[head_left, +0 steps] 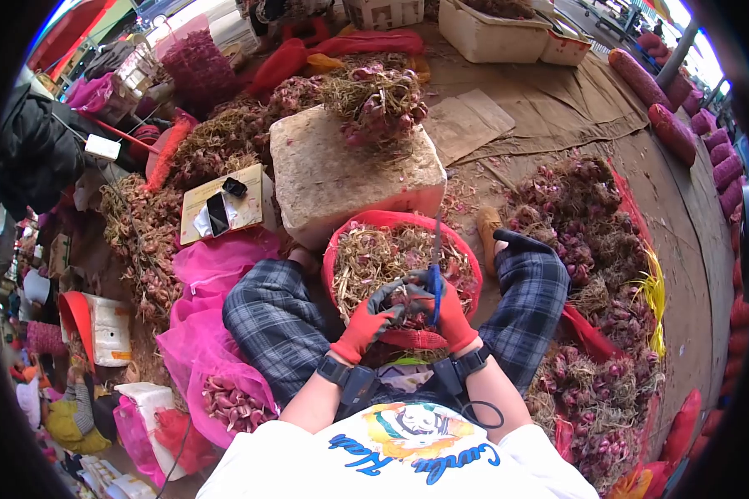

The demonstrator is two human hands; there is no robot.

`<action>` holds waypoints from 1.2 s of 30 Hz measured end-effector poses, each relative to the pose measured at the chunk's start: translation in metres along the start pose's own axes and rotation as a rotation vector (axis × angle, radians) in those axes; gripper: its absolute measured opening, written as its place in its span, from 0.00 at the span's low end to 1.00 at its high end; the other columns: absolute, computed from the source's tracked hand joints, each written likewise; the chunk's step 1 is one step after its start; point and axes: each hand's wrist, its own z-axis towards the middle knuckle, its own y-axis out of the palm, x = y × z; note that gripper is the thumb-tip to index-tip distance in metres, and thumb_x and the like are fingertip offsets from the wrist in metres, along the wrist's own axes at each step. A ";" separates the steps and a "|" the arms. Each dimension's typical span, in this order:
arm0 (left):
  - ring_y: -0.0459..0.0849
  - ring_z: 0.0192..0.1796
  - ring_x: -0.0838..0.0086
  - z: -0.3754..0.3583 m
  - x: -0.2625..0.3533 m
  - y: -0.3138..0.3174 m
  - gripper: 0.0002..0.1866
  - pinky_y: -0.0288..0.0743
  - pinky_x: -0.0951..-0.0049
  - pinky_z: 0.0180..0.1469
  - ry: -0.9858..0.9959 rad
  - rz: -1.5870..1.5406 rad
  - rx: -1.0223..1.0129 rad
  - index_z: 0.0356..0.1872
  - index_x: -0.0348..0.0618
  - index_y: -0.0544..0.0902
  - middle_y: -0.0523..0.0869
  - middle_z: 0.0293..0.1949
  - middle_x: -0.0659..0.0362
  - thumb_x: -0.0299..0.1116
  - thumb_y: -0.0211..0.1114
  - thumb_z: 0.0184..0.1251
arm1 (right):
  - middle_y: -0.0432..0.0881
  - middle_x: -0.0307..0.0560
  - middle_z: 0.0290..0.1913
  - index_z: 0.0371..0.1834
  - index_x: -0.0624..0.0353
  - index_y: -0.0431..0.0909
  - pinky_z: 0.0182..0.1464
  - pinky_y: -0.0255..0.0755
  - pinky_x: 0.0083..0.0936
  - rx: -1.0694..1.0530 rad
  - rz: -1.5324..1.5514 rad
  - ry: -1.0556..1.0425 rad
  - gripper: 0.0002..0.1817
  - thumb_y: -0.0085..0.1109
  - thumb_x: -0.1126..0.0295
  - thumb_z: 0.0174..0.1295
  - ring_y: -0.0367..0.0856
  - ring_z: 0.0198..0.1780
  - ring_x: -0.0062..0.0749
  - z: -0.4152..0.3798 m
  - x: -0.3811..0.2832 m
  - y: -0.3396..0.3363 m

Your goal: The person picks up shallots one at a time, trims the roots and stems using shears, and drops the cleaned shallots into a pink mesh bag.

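Observation:
Both hands wear red gloves with dark grey fingers and meet over a red-rimmed basket (334,249) between the knees. My right hand (451,316) is closed on a pair of scissors (437,283) with blue handles, their blades pointing away from me. My left hand (368,323) has its fingers curled together close to the right one. Whatever lies between its fingertips is small and mostly hidden. Dry stalks and skins (374,258) fill the basket below. Beyond it, a bunch of shallots (379,100) with dry tops sits on a white foam box (341,175).
Shallot bunches (574,224) are heaped at right, more (141,241) at left. A phone (217,214) lies on a small box (250,200). Pink netting (200,308) holds loose shallots (233,403) beside my left leg. Full net sacks (672,133) stand far right.

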 end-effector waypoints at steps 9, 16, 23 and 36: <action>0.77 0.44 0.82 -0.001 -0.012 0.002 0.23 0.73 0.79 0.46 0.008 0.165 0.060 0.55 0.37 0.73 0.81 0.45 0.61 0.20 0.67 0.57 | 0.81 0.39 0.33 0.42 0.63 0.76 0.37 0.73 0.17 -0.201 0.288 0.204 0.14 0.65 0.74 0.53 0.79 0.35 0.19 -0.003 0.005 -0.011; 0.76 0.55 0.74 0.002 -0.008 -0.010 0.32 0.69 0.71 0.60 0.152 0.568 -0.104 0.61 0.39 0.70 0.78 0.54 0.59 0.24 0.69 0.50 | 0.82 0.38 0.42 0.50 0.62 0.75 0.44 0.75 0.21 -0.279 0.039 0.077 0.20 0.68 0.75 0.53 0.78 0.40 0.18 -0.003 -0.010 -0.007; 0.80 0.43 0.81 0.014 -0.018 -0.014 0.15 0.74 0.77 0.47 -0.069 0.155 0.019 0.47 0.36 0.78 0.83 0.41 0.61 0.24 0.66 0.59 | 0.77 0.33 0.31 0.49 0.64 0.75 0.37 0.69 0.20 -0.181 -0.407 -0.124 0.21 0.66 0.71 0.51 0.70 0.33 0.14 0.014 -0.002 -0.017; 0.80 0.45 0.77 0.009 -0.021 0.011 0.16 0.73 0.76 0.53 0.230 0.327 0.168 0.50 0.34 0.77 0.83 0.45 0.58 0.18 0.62 0.60 | 0.81 0.36 0.31 0.39 0.65 0.79 0.33 0.71 0.19 -0.201 0.050 0.085 0.13 0.66 0.68 0.54 0.76 0.31 0.19 0.022 0.048 -0.031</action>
